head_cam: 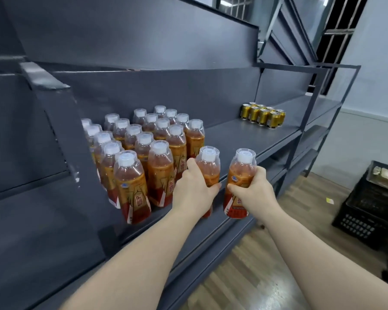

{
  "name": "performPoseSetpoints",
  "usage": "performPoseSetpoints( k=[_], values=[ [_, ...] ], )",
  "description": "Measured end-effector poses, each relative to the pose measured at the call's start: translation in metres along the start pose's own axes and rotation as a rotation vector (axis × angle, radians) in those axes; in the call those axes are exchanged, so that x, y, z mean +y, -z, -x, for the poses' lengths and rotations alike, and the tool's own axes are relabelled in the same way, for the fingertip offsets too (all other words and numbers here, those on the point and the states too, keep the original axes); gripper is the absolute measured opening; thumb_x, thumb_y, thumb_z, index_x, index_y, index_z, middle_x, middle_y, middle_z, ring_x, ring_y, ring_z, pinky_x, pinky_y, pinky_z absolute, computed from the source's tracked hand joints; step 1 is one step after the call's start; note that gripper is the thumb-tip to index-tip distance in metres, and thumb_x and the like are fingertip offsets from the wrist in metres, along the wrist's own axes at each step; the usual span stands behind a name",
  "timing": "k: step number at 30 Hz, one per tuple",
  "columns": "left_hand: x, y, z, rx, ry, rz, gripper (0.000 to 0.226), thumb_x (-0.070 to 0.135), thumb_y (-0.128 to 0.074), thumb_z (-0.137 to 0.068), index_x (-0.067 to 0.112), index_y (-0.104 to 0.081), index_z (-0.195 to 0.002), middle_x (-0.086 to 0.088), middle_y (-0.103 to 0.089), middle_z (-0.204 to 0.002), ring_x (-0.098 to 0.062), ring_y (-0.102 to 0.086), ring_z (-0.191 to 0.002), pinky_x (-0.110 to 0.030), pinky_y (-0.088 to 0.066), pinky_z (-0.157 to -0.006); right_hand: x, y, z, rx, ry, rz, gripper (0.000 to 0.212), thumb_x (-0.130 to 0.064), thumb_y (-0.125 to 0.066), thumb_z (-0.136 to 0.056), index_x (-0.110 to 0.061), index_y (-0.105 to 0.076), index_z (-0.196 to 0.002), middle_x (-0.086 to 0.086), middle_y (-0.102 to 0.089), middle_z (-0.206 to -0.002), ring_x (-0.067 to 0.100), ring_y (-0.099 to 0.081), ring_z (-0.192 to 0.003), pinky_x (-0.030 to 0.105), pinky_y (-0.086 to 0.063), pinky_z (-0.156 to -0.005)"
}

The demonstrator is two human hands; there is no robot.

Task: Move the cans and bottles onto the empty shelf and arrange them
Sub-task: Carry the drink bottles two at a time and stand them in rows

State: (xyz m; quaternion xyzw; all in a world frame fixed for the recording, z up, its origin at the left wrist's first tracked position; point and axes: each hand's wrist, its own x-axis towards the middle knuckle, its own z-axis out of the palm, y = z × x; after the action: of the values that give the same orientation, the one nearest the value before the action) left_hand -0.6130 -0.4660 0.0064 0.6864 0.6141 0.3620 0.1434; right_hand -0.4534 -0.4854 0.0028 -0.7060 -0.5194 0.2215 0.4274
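On the dark grey metal shelf (244,135), a dense block of orange drink bottles (143,153) stands upright at the left. A black plastic crate (367,211) on the wooden floor holds something pale that is too unclear to name. Gold cans (263,115) cluster well apart at the shelf's right. At its front edge the left hand (192,193) wraps one bottle (208,162) just beside the block, and the right hand (254,189) grips another bottle (241,168)

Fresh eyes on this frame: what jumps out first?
The packed block of orange drink bottles on the left of the grey shelf, white caps up. Beside it, the left hand grips one bottle, the right hand a second bottle. Gold cans cluster farther right on the same shelf.
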Motion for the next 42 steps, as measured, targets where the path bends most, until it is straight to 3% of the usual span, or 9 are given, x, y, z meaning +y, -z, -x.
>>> performPoseSetpoints(
  k=[4, 13, 28, 42],
  values=[
    [0.017, -0.016, -0.013, 0.065, 0.088, -0.051, 0.085, 0.048, -0.075, -0.084, 0.019, -0.022, -0.143, -0.002, -0.057, -0.131, -0.024, -0.063, -0.114, -0.039, -0.056, -0.091, 0.008, 0.010, -0.040, -0.115, 0.076, -0.022, 0.058, -0.030, -0.077, -0.083, -0.030, -0.032, -0.121, -0.004, -0.056, -0.111, 0.018, -0.058, -0.103, 0.035, -0.049, -0.085],
    [0.032, -0.042, -0.035, 0.203, 0.298, -0.112, 0.087, 0.050, -0.074, -0.084, 0.020, -0.019, -0.144, -0.004, -0.056, -0.132, -0.025, -0.063, -0.113, -0.040, -0.058, -0.090, 0.012, 0.010, -0.103, -0.303, 0.208, -0.048, 0.057, -0.028, -0.077, -0.086, -0.030, -0.031, -0.119, -0.007, -0.053, -0.111, 0.014, -0.055, -0.101, 0.031, -0.047, -0.085],
    [0.011, -0.053, -0.079, 0.257, 0.344, -0.067, 0.086, 0.048, -0.074, -0.086, 0.021, -0.016, -0.144, -0.005, -0.054, -0.134, -0.023, -0.062, -0.114, -0.038, -0.057, -0.091, -0.004, -0.039, -0.158, -0.384, 0.315, -0.031, 0.066, -0.033, -0.076, -0.087, -0.020, -0.034, -0.136, -0.009, -0.053, -0.112, 0.011, -0.056, -0.096, 0.026, -0.047, -0.077],
    [0.014, -0.064, -0.083, 0.420, 0.548, -0.116, 0.086, 0.049, -0.074, -0.084, 0.019, -0.019, -0.143, -0.008, -0.055, -0.131, -0.026, -0.063, -0.111, -0.041, -0.058, -0.089, 0.004, -0.058, -0.191, -0.594, 0.368, -0.171, 0.059, -0.030, -0.079, -0.084, -0.033, -0.032, -0.121, -0.012, -0.055, -0.112, 0.011, -0.057, -0.101, 0.029, -0.047, -0.083]
  ],
)
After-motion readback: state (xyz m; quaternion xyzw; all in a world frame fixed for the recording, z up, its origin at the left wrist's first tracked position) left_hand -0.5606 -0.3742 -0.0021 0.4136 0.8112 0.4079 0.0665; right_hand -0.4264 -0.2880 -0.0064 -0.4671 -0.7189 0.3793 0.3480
